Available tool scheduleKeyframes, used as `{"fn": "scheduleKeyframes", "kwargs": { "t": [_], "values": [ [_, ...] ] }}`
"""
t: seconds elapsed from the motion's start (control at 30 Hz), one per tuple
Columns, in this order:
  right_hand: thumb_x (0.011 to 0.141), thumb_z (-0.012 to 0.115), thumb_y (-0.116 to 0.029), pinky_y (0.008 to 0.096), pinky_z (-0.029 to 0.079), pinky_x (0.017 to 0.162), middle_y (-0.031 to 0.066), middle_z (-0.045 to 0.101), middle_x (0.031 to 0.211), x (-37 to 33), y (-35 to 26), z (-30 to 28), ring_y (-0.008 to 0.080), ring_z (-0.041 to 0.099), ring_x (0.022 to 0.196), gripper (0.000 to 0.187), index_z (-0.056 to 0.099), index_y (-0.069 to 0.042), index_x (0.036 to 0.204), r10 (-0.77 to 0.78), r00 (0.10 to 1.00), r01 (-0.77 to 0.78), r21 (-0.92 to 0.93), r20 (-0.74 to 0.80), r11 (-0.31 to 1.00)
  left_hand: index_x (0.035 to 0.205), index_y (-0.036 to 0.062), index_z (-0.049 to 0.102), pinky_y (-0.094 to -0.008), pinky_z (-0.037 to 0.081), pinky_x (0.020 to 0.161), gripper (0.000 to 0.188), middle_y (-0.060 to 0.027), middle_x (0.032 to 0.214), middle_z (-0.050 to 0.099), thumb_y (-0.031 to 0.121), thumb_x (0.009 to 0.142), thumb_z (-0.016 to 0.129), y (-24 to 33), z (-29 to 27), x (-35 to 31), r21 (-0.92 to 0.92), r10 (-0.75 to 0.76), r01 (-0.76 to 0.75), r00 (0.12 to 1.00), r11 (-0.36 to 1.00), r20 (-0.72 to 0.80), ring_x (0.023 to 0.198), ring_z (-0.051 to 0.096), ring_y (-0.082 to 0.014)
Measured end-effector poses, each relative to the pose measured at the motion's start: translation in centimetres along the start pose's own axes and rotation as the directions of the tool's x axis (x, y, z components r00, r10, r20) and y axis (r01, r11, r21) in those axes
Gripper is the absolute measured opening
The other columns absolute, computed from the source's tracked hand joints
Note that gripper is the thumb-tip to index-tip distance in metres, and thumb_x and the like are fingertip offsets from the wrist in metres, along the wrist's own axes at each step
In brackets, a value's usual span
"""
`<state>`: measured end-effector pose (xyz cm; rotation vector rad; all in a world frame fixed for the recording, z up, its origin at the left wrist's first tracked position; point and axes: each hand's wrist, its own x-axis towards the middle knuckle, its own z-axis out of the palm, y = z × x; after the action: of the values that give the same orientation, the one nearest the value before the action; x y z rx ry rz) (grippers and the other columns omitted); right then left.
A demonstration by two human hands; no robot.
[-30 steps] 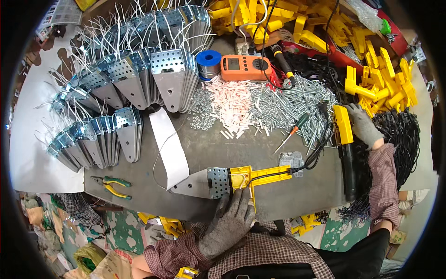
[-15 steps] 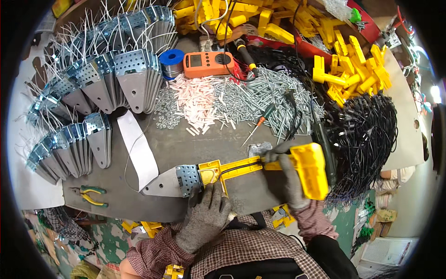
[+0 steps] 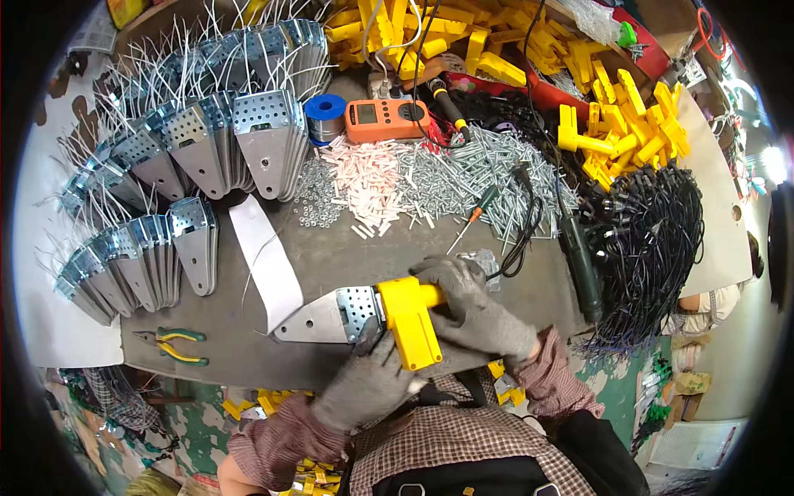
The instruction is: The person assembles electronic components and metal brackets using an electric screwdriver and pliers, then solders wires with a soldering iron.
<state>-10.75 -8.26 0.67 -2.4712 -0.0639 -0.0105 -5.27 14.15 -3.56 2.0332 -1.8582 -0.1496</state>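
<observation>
In front of me lies a tool with a flat, pointed grey metal plate point(image 3: 310, 322) and a perforated metal bracket point(image 3: 358, 307) joined to a yellow plastic handle. A yellow plastic shell point(image 3: 411, 322) now covers the bracket end of the handle. My left hand point(image 3: 368, 384) is closed at the near side, its fingers against the bracket and the shell's lower edge. From the right, my right hand point(image 3: 480, 310) wraps round the yellow handle and hides most of it. Both hands wear grey gloves. The cable inside the handle is covered from view.
Stacks of metal plates with white wires point(image 3: 269, 140) stand at left, beside pliers point(image 3: 174, 345). Beyond lie an orange multimeter point(image 3: 385, 121), a solder spool point(image 3: 325, 118), loose screws point(image 3: 504, 178), pale sleeves point(image 3: 368, 186) and a screwdriver point(image 3: 473, 217). Black cables point(image 3: 641, 248) and yellow shells point(image 3: 633, 124) are piled right.
My right hand has brought the yellow shell leftward from the right and set it over the handle half. The black cable seen there earlier is now hidden. My left hand stays by the bracket.
</observation>
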Motion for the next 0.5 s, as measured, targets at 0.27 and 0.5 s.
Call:
{"fn": "scheduleKeyframes", "kwargs": {
  "t": [0.27,0.5],
  "values": [
    [0.096,0.054,-0.027,0.0437,0.047,0.083,0.0183,0.062,0.095,2.3,1.9,-2.3,0.0325,0.062,0.094,0.028,0.063,-0.003,0.107,0.049,0.993,-0.048,-0.019,0.105,0.999,0.133,0.0068,0.049,-0.0533,0.03,0.11,0.074,-0.0159,0.146,0.039,0.038,0.071,0.076,-2.4,-1.4,1.3,-0.05,-0.13,0.124,0.983,0.991,-0.131,0.133,0.04,-0.0333],
    [0.088,0.063,-0.031,0.0419,0.053,0.06,0.0148,0.063,0.066,2.0,6.8,1.3,0.0329,0.065,0.062,0.027,0.065,-0.005,0.08,-0.092,0.96,0.019,-0.265,-0.266,0.964,0.129,0.0012,0.052,-0.0526,0.034,0.106,0.086,-0.0202,0.131,0.052,0.057,0.069,0.079,0.4,-8.6,8.9,-0.34,-0.043,-0.12,0.899,0.933,-0.435,0.125,0.047,-0.0356]
  ]
}}
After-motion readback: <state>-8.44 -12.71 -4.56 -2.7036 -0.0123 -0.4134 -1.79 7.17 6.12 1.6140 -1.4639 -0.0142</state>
